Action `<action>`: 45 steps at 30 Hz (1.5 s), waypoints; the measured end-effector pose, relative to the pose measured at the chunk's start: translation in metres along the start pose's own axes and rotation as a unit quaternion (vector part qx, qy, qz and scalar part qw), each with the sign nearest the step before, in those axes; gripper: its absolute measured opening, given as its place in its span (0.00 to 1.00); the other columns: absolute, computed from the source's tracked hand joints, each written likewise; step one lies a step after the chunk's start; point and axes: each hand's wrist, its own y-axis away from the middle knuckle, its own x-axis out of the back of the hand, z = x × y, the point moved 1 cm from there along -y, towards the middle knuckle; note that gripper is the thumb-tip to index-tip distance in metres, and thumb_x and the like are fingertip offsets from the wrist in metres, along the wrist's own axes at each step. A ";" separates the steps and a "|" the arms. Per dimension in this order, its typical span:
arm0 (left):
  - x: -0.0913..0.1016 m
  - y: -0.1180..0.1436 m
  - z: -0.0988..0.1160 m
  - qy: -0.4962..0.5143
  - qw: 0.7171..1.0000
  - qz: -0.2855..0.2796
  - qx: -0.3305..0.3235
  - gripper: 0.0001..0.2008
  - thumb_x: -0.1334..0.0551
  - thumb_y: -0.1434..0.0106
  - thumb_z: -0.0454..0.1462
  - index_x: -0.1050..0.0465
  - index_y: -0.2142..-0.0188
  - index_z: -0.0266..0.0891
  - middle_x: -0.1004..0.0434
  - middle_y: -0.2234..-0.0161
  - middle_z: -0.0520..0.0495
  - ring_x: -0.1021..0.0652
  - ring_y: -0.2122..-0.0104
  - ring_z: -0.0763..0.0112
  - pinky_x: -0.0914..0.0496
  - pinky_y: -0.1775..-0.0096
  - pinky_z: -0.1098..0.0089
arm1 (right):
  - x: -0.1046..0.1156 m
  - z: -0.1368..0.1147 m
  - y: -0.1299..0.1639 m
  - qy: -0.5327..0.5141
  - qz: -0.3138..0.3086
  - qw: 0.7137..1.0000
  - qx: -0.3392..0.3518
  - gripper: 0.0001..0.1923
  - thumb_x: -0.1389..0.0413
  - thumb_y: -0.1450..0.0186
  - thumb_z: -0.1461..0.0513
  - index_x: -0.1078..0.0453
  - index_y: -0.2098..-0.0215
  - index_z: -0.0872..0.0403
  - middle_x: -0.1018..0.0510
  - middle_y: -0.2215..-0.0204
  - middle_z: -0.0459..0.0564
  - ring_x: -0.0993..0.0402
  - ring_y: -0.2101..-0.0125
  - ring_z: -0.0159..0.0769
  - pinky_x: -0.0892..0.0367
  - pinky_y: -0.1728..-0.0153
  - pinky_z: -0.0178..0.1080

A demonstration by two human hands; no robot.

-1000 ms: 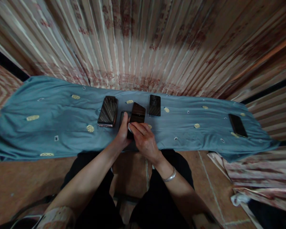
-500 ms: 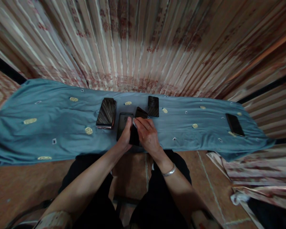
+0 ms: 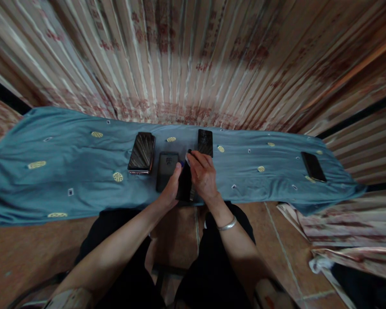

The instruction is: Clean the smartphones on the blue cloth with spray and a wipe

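A dark phone (image 3: 184, 184) is held tilted on its edge between both hands over the near side of a blue cloth (image 3: 67, 167). My left hand (image 3: 171, 189) grips its left side. My right hand (image 3: 204, 176) lies over its top and right side, with something small and pale at the fingertips. Just left of the hands a dark phone case (image 3: 166, 169) lies flat on the cloth.
More phones lie on the cloth: one at the left (image 3: 142, 153), one behind my hands (image 3: 205, 143), one far right (image 3: 313, 166). A striped curtain (image 3: 193, 64) hangs behind. Crumpled striped fabric (image 3: 347, 240) lies on the tiled floor at right.
The held phone has turned from nearly flat to standing on its edge, and my right hand slid up over its top. The dark case beside it has come into full view.
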 end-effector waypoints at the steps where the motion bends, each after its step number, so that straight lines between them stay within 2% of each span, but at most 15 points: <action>1: 0.001 0.000 -0.001 -0.003 1.000 0.001 0.002 0.20 0.39 0.29 0.48 0.18 0.49 0.36 0.14 0.53 0.41 0.19 0.45 0.58 0.27 0.41 0.63 | 0.000 0.002 -0.001 -0.001 -0.001 1.000 -0.003 0.20 0.54 0.23 0.64 0.23 0.42 0.53 0.20 0.45 0.60 0.27 0.46 0.46 0.28 0.40 0.53; 6: 0.005 -0.002 -0.005 -0.046 0.998 -0.013 0.037 0.24 0.42 0.28 0.53 0.16 0.55 0.36 0.13 0.62 0.40 0.15 0.55 0.54 0.22 0.50 0.60 | -0.001 0.009 -0.003 0.012 0.024 1.000 -0.003 0.20 0.54 0.24 0.64 0.22 0.43 0.52 0.19 0.47 0.58 0.26 0.48 0.45 0.26 0.42 0.52; 11: 0.007 -0.002 -0.006 -0.082 0.995 -0.036 0.035 0.28 0.46 0.28 0.56 0.17 0.57 0.37 0.16 0.72 0.43 0.15 0.68 0.59 0.21 0.60 0.63 | -0.002 0.013 -0.005 0.012 0.011 1.000 -0.014 0.20 0.53 0.24 0.64 0.23 0.43 0.53 0.19 0.47 0.60 0.26 0.48 0.46 0.27 0.42 0.52; 19: -0.001 0.002 0.004 -0.032 0.998 -0.021 0.043 0.25 0.46 0.26 0.53 0.18 0.51 0.38 0.13 0.63 0.42 0.14 0.59 0.57 0.20 0.54 0.61 | -0.001 0.019 -0.005 0.016 0.011 0.999 -0.032 0.20 0.54 0.24 0.64 0.22 0.45 0.55 0.19 0.48 0.61 0.26 0.49 0.47 0.28 0.43 0.53; 27: -0.008 0.007 0.010 -0.021 0.998 -0.015 0.049 0.28 0.50 0.24 0.52 0.21 0.46 0.36 0.13 0.61 0.39 0.14 0.60 0.59 0.19 0.55 0.62 | -0.004 0.023 -0.003 0.052 0.015 0.998 -0.020 0.20 0.55 0.23 0.65 0.22 0.45 0.55 0.18 0.50 0.59 0.24 0.51 0.44 0.27 0.45 0.49; 34: -0.015 0.011 0.018 -0.006 0.999 -0.012 0.047 0.28 0.55 0.22 0.48 0.24 0.41 0.35 0.13 0.60 0.39 0.14 0.62 0.60 0.19 0.57 0.61 | -0.004 0.031 -0.001 0.046 0.004 0.998 -0.037 0.20 0.54 0.24 0.64 0.22 0.45 0.56 0.17 0.50 0.61 0.23 0.51 0.45 0.27 0.46 0.49; 45: -0.003 0.005 0.022 -0.005 0.999 -0.009 0.044 0.25 0.47 0.24 0.49 0.22 0.44 0.32 0.13 0.60 0.37 0.13 0.63 0.59 0.17 0.59 0.60 | -0.005 0.033 0.000 0.053 0.014 0.998 -0.012 0.20 0.55 0.23 0.64 0.21 0.48 0.55 0.16 0.54 0.59 0.21 0.53 0.43 0.26 0.49 0.46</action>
